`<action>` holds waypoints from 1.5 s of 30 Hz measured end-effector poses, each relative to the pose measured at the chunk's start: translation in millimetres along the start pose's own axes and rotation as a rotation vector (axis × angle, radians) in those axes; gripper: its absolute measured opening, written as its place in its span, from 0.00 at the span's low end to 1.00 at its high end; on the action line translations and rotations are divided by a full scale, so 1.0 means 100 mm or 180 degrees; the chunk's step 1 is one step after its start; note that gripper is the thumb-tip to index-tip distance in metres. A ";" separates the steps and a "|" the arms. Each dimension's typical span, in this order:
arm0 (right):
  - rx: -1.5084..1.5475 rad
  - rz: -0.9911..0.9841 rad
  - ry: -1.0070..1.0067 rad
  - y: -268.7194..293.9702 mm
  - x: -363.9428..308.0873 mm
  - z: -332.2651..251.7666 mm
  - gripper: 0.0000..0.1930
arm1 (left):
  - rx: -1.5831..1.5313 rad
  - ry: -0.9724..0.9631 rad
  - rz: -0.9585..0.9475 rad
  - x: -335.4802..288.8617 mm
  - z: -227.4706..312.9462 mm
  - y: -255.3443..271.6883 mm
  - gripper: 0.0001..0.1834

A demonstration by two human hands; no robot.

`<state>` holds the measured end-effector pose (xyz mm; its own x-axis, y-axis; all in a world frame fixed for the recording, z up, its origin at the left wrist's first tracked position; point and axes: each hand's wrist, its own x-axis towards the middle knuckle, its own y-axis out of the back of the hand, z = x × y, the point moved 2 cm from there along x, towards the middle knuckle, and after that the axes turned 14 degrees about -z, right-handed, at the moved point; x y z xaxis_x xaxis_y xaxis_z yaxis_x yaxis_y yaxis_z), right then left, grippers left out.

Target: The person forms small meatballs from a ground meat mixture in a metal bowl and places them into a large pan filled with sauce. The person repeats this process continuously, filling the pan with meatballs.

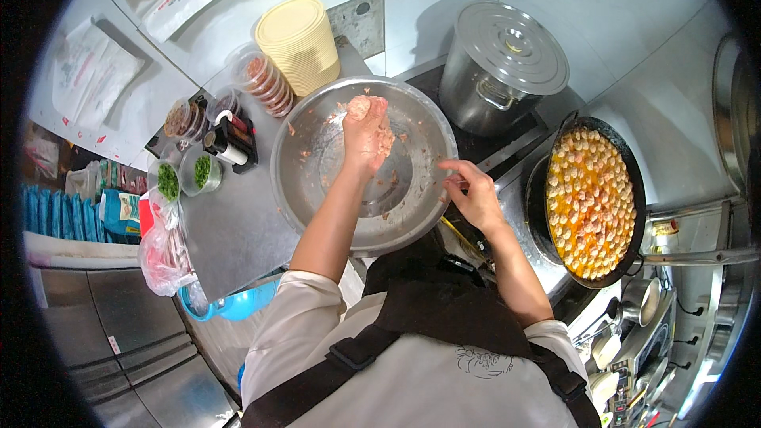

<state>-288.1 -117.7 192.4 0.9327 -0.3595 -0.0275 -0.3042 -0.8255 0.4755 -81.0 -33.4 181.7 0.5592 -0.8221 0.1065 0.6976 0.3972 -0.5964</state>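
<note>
A wide steel bowl (289,178) stands in front of me, its inside smeared with bits of pale pink minced meat (386,141). My left hand (366,135) is inside it, closed round a lump of the mince and coated with it; the fingers are partly hidden. At the bowl's right side, my right hand (476,194) has its fingers bent over the rim and appears to grip it. To the right, a big black pan (537,198) holds many small meatballs (590,202) in orange-yellow liquid.
A lidded steel stockpot (507,71) stands behind the bowl at right. Stacked cream lids (297,43), tubs of red food (265,83) and tubs of chopped greens (204,172) line the counter's left. A blue basin (242,303) sits below the counter.
</note>
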 end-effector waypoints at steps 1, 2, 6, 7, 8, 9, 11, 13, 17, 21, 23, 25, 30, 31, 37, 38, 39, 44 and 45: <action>0.0046 0.0027 0.0039 0.02 -0.02 0.00 0.16 | -0.0201 -0.0068 -0.0039 0.01 -0.01 -0.02 0.10; 0.0002 0.0054 -0.0028 0.04 -0.03 0.01 0.15 | -0.0362 -0.0024 -0.0144 0.03 -0.01 -0.04 0.09; -0.0110 0.0159 0.0058 0.14 -0.05 0.02 0.14 | -0.0789 -0.0056 -0.0255 0.07 0.12 -0.04 0.09; -0.0137 0.0165 -0.0027 0.17 -0.04 0.02 0.14 | -0.0678 0.0159 -0.0103 0.07 0.14 -0.02 0.09; -0.0143 0.0199 0.0132 0.19 -0.01 -0.02 0.14 | -0.0636 0.0294 -0.0322 0.07 0.15 -0.01 0.08; -0.0146 0.0213 0.0165 0.22 0.02 -0.05 0.15 | -0.0476 0.0483 -0.0296 0.07 0.14 -0.01 0.07; -0.0097 0.0312 0.0321 0.28 0.12 -0.17 0.15 | 0.0170 0.0100 -0.0316 0.06 0.08 -0.06 0.06; 0.0060 0.0470 0.0528 0.31 0.26 -0.34 0.16 | 0.1149 -0.0145 -0.0337 0.06 -0.03 -0.18 0.04; -0.0208 0.0347 0.0854 0.31 0.49 -0.69 0.19 | 0.1954 -0.0501 -0.0883 0.00 -0.13 -0.46 0.02; -0.0742 0.0277 0.0898 0.32 0.57 -0.76 0.14 | 0.3398 0.0080 -0.1403 -0.04 -0.11 -0.57 0.04; -0.0991 0.0328 0.0862 0.34 0.54 -0.60 0.11 | 0.3800 -0.0029 -0.1701 -0.06 -0.15 -0.61 0.05; -0.0335 0.0231 0.0409 0.40 0.45 -0.30 0.07 | 0.3913 -0.0377 -0.1824 -0.11 -0.29 -0.65 0.09; 0.3538 0.1091 -0.0189 1.04 -0.29 0.83 0.13 | 0.1189 0.1121 -0.0749 -0.05 -0.53 -0.27 0.13; 0.3599 0.1164 -0.0036 1.30 -0.54 1.04 0.14 | -0.0078 0.1365 -0.0268 -0.04 -0.54 -0.15 0.13; 0.0274 0.2467 -0.2206 2.60 -1.86 1.79 0.15 | -0.1702 0.1169 -0.0306 0.02 -0.46 0.16 0.26; -0.0692 0.2331 -0.2440 2.63 -1.84 1.75 0.19 | -0.1719 0.1053 -0.0357 0.02 -0.48 0.12 0.26; -0.1753 0.2021 -0.2816 2.63 -1.77 1.63 0.23 | -0.1836 0.0999 -0.0435 0.03 -0.50 0.08 0.26; -0.0145 0.1006 -0.0596 1.38 -0.47 0.79 0.25 | -0.2119 0.0733 -0.0206 0.03 -0.57 -0.20 0.27; 0.0957 0.0342 0.0118 0.88 -0.27 0.63 0.27 | -0.2130 0.0621 -0.0222 0.05 -0.58 -0.25 0.27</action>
<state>-352.3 -207.5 179.6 0.8969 -0.4401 0.0436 -0.4398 -0.8772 0.1928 -122.3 -71.1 150.8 0.3887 -0.9197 0.0551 0.2683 0.0558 -0.9617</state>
